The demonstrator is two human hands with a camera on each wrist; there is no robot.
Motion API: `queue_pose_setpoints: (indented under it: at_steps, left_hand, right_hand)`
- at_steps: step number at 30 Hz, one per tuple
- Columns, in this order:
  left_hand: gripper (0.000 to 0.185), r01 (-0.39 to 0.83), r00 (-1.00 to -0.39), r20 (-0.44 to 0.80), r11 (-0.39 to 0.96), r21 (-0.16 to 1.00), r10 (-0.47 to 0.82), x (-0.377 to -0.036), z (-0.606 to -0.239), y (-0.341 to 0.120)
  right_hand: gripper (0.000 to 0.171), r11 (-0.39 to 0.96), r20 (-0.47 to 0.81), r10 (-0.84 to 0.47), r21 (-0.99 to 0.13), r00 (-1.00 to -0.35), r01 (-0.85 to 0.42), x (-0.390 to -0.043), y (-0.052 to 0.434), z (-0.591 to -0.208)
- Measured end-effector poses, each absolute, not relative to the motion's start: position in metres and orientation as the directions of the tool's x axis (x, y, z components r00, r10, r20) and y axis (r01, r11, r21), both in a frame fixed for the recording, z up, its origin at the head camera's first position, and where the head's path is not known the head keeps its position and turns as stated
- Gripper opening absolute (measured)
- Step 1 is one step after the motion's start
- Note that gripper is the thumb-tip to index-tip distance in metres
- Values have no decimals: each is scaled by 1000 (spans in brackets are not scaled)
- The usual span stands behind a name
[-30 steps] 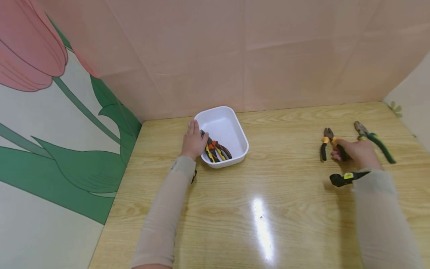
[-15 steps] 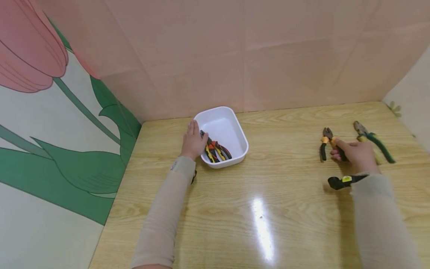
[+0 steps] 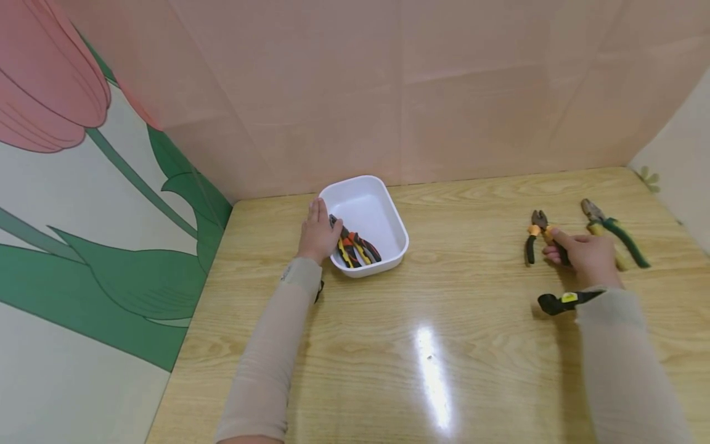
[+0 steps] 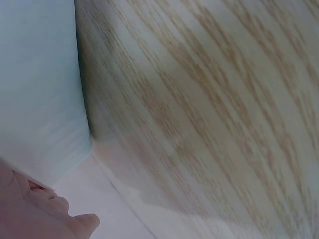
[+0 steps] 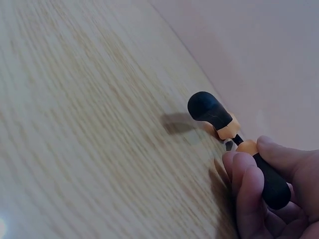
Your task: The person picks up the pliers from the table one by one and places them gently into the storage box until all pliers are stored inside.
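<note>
Right hand near the table's right edge, fingers curled around one black handle of the orange-collared pliers; the other handle sticks out free, tool at or just above the tabletop. Green-handled pliers lie just beside it, nearer the right edge. Left hand rests with straight fingers against the left wall of the white tub, near the back-left corner; several pliers lie inside the tub.
</note>
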State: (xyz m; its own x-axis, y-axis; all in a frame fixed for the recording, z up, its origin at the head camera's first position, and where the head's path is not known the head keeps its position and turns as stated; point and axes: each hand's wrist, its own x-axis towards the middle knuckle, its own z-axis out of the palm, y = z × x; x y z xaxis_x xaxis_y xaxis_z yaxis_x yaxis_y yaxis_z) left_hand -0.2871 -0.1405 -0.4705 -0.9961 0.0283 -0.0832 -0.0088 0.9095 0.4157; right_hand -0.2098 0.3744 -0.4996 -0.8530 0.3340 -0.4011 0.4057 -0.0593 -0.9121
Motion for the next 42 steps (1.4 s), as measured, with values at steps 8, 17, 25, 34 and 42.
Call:
queue_pose_setpoints:
  at_steps: [8, 17, 25, 34, 42]
  left_hand:
    - [78, -3, -997, -71, 909, 417, 29, -284, -468, -140]
    - [78, 31, -998, -35, 902, 431, 51, -282, -468, -141]
    - [78, 32, -998, -35, 905, 425, 52, -282, -468, -141]
    - [79, 10, -997, -60, 911, 412, 38, -284, -470, -140]
    - [78, 20, -998, -38, 905, 424, 40, -284, -470, -139]
  right_hand:
    - [27, -143, -384, 327, -923, -863, 357, -205, 370, -497]
    - [27, -104, -354, 336, -935, -873, 339, -200, 370, -496]
    - [26, -123, -340, 324, -940, -883, 318, -199, 371, -496]
    - [25, -153, -345, 318, -938, -883, 312, -200, 369, -498]
    - [24, -163, -357, 327, -933, -875, 319, -200, 365, -495]
